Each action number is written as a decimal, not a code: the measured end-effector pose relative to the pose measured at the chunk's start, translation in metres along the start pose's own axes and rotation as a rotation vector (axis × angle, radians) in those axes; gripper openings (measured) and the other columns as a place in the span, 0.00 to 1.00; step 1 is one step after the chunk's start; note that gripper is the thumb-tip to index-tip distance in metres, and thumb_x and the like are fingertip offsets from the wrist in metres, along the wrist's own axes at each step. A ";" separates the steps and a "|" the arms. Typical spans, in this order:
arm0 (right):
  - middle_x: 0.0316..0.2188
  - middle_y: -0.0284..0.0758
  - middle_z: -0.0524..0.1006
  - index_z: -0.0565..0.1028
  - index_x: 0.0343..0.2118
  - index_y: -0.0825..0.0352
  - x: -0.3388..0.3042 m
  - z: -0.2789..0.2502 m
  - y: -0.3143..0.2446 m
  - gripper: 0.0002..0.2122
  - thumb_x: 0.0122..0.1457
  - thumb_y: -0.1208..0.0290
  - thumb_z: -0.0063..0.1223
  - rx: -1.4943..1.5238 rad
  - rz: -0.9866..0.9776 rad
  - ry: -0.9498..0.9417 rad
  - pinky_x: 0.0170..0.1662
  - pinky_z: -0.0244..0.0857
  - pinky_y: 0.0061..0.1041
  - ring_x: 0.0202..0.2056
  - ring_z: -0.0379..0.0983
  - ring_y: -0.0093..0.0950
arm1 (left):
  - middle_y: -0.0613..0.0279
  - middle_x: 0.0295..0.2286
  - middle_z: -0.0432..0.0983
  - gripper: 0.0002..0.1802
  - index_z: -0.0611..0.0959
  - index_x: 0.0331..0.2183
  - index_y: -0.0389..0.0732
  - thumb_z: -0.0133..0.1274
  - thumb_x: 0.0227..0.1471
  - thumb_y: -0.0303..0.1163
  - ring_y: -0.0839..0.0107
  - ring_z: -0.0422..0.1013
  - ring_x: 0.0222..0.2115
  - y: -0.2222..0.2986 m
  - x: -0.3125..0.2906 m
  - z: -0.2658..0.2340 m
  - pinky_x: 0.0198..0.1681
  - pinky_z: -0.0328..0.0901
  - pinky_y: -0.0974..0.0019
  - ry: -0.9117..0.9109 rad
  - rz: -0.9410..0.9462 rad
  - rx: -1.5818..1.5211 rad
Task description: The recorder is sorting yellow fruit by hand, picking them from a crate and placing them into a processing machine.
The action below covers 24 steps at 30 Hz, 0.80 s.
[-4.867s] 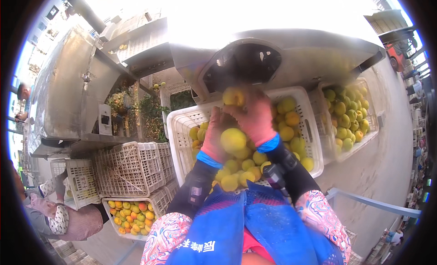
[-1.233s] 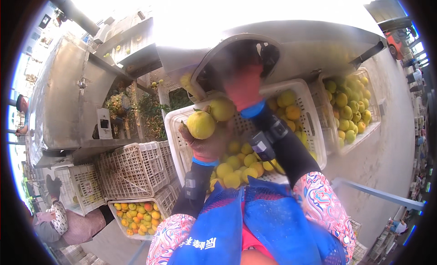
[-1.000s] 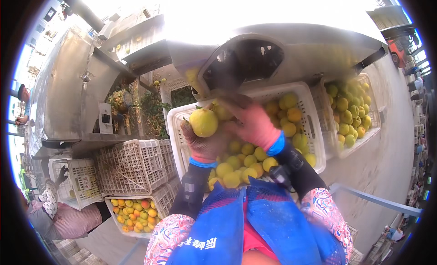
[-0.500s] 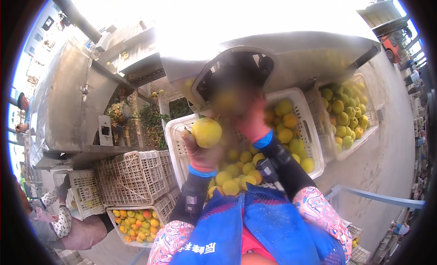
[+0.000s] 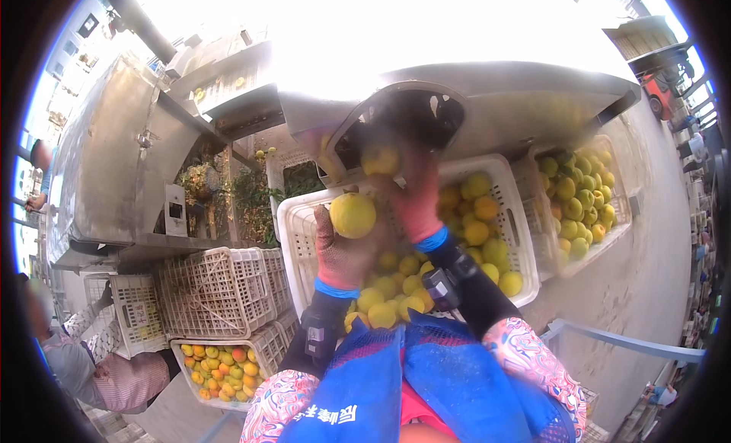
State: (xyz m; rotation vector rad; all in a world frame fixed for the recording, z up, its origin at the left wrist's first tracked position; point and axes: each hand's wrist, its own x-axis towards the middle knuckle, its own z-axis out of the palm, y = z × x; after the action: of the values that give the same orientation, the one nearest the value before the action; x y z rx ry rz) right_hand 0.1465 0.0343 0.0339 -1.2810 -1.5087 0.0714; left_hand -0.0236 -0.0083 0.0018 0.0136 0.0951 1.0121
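Note:
My left hand [image 5: 340,256], in a pinkish glove with a blue wrist band, is closed around a yellow-green peach [image 5: 352,215] above the near left of a white plastic crate [image 5: 525,252]. Another yellow peach [image 5: 381,159] is at the fingertips of my right hand [image 5: 416,203], which is gloved the same way; its fingers are partly blurred. The right hand's peach is at the dark round opening [image 5: 426,119] of a metal machine. Inside the crate, under both hands, lie many yellow-green peaches [image 5: 495,251].
At the right stands a second crate of peaches [image 5: 586,195]. Stacked crates [image 5: 217,294] and a crate of redder fruit [image 5: 221,374] are at the left. A person in a patterned sleeve [image 5: 103,336] works there beside a crate. A blue metal rail [image 5: 624,338] runs at the lower right.
The right hand's peach, blurred before, now shows more clearly at the opening. The left hand still holds its peach, slightly shifted. The whole view has shifted a little.

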 end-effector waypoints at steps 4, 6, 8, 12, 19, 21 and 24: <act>0.49 0.46 0.75 0.71 0.55 0.69 -0.010 0.018 0.000 0.29 0.51 0.62 0.65 -0.097 0.036 0.117 0.54 0.62 0.41 0.50 0.70 0.47 | 0.51 0.58 0.66 0.35 0.69 0.59 0.39 0.53 0.59 0.53 0.54 0.62 0.59 -0.003 0.000 0.009 0.62 0.57 0.51 -0.051 -0.027 -0.081; 0.49 0.49 0.75 0.71 0.56 0.72 -0.006 0.025 0.001 0.30 0.52 0.61 0.64 -0.150 0.033 0.106 0.55 0.63 0.43 0.49 0.71 0.49 | 0.52 0.55 0.70 0.32 0.69 0.58 0.38 0.47 0.63 0.51 0.56 0.67 0.56 -0.002 -0.004 0.023 0.55 0.66 0.56 0.028 0.016 -0.018; 0.49 0.50 0.76 0.71 0.57 0.72 0.006 0.033 0.016 0.30 0.54 0.59 0.62 -0.264 0.068 0.048 0.54 0.63 0.45 0.49 0.72 0.49 | 0.56 0.55 0.71 0.28 0.71 0.56 0.38 0.47 0.63 0.47 0.60 0.67 0.56 0.001 0.004 -0.003 0.58 0.63 0.56 0.066 0.117 0.394; 0.48 0.46 0.77 0.74 0.53 0.67 0.039 0.027 0.012 0.23 0.57 0.61 0.61 -0.446 0.306 -0.231 0.51 0.66 0.40 0.47 0.74 0.43 | 0.55 0.57 0.69 0.29 0.70 0.57 0.39 0.44 0.64 0.49 0.59 0.65 0.57 0.005 0.007 0.008 0.62 0.58 0.51 0.089 0.255 1.355; 0.51 0.47 0.76 0.71 0.59 0.64 -0.016 -0.025 -0.038 0.32 0.50 0.62 0.67 0.138 0.023 -0.426 0.49 0.70 0.37 0.48 0.75 0.45 | 0.59 0.57 0.68 0.25 0.67 0.59 0.45 0.41 0.66 0.45 0.65 0.63 0.59 -0.003 0.000 0.026 0.63 0.57 0.54 -0.040 0.264 1.719; 0.52 0.48 0.75 0.68 0.61 0.63 -0.024 -0.021 -0.050 0.35 0.48 0.62 0.69 0.150 0.036 -0.359 0.51 0.69 0.37 0.49 0.74 0.46 | 0.59 0.57 0.68 0.24 0.66 0.60 0.42 0.42 0.66 0.39 0.68 0.64 0.58 0.003 -0.001 -0.008 0.62 0.59 0.57 -0.122 0.352 1.996; 0.54 0.50 0.73 0.65 0.63 0.64 -0.019 -0.033 -0.049 0.39 0.47 0.63 0.69 0.134 0.186 -0.529 0.55 0.66 0.38 0.54 0.71 0.48 | 0.59 0.55 0.69 0.24 0.65 0.60 0.39 0.42 0.65 0.30 0.69 0.68 0.54 -0.003 0.006 -0.015 0.58 0.64 0.62 -0.081 0.342 1.708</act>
State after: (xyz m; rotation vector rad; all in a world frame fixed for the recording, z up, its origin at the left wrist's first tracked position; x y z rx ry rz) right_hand 0.1350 -0.0182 0.0651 -1.3529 -1.7827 0.6661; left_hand -0.0192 -0.0057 -0.0136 1.6630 0.8775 0.9940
